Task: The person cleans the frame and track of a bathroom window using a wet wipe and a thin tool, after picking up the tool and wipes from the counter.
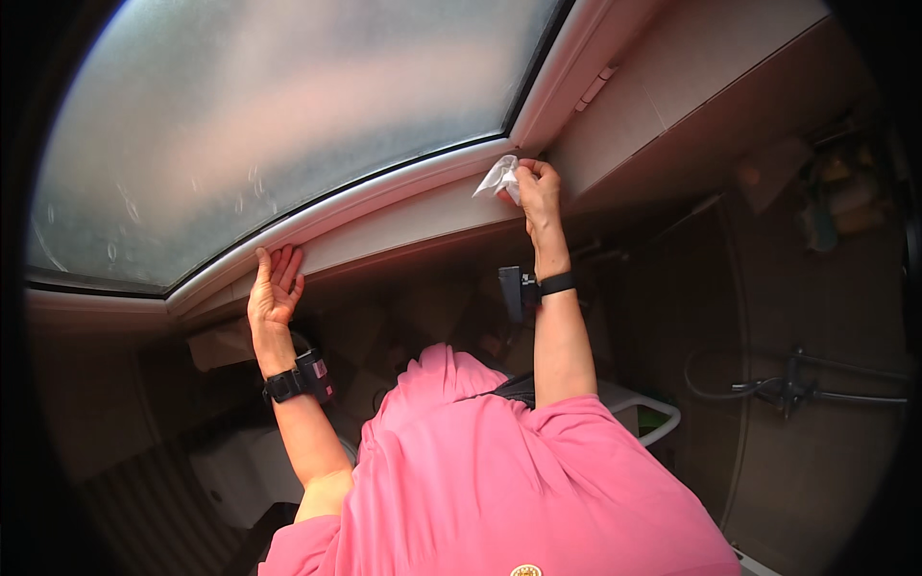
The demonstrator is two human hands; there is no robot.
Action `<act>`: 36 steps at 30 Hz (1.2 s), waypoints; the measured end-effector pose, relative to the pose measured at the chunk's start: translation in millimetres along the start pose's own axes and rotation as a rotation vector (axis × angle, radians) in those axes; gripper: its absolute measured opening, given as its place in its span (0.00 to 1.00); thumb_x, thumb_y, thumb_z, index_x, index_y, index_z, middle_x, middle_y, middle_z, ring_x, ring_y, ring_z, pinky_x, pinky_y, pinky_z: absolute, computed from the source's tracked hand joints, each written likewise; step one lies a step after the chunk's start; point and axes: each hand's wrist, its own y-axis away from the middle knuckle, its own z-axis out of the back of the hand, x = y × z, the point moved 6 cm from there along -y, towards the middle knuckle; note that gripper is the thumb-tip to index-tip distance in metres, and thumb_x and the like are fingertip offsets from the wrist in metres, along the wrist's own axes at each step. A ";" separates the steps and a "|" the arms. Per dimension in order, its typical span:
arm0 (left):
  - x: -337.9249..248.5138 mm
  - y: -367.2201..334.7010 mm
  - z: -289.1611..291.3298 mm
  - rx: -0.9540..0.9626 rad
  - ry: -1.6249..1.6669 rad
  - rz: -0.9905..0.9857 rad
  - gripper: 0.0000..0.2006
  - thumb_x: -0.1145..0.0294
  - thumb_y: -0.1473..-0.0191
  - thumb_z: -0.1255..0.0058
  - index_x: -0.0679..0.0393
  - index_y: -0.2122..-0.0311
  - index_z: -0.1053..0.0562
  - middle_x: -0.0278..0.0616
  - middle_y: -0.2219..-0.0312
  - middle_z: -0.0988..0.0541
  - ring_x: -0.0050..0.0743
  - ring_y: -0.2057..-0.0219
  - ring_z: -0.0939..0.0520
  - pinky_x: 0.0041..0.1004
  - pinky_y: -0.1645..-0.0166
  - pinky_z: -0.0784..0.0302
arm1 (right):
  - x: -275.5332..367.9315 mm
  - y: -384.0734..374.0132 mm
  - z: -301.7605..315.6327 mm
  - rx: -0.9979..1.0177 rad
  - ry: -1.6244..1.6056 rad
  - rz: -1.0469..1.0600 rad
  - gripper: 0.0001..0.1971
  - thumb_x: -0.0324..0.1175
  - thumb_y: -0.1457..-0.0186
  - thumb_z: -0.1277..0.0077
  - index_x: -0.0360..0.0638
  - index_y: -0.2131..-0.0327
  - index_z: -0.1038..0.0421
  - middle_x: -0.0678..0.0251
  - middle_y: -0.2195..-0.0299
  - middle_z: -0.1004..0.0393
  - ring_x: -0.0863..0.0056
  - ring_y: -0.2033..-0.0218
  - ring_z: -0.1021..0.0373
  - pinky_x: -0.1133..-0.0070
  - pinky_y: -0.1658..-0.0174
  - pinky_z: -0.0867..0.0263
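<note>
A frosted window (298, 106) in a white frame (384, 189) fills the upper left. My right hand (540, 195) pinches a crumpled white tissue or wipe (501, 179), held at the lower right corner of the frame, over the ledge. Farther left, my left hand (276, 293) has its fingers stretched out and its palm turned up. Its fingertips rest against the bottom of the frame, and nothing is in it. A pale sill (413, 226) runs under the frame between the two hands.
A hinge (596, 88) sits on the frame's right side, beside a tiled wall (672, 86). Lower right, a shower mixer (792, 389) with a hose is on the wall. A white rail (663, 418) stands by my right side. The room below the sill is dim.
</note>
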 end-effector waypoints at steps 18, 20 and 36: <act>0.3 2.5 6.8 -0.030 0.025 0.030 0.24 0.48 0.58 0.44 0.53 0.60 0.33 0.37 0.55 0.27 0.33 0.52 0.28 0.30 0.60 0.35 | 103.8 43.7 -44.8 -0.402 0.487 0.875 0.07 0.24 0.51 0.52 0.37 0.67 0.27 0.61 0.69 0.31 0.61 0.67 0.32 0.72 0.64 0.35; 1.0 1.6 7.9 -0.008 0.027 0.035 0.24 0.48 0.58 0.45 0.53 0.60 0.33 0.37 0.55 0.27 0.33 0.51 0.28 0.30 0.59 0.35 | 79.7 37.9 -44.0 -0.299 0.563 0.763 0.07 0.22 0.52 0.53 0.37 0.68 0.27 0.60 0.70 0.31 0.60 0.67 0.33 0.71 0.64 0.36; 0.1 6.3 4.5 -0.007 0.022 0.022 0.24 0.47 0.58 0.44 0.51 0.59 0.33 0.36 0.55 0.27 0.31 0.51 0.28 0.30 0.59 0.36 | 222.0 55.0 -27.9 -0.373 0.348 1.130 0.10 0.26 0.50 0.51 0.38 0.63 0.28 0.63 0.72 0.34 0.67 0.70 0.34 0.75 0.66 0.35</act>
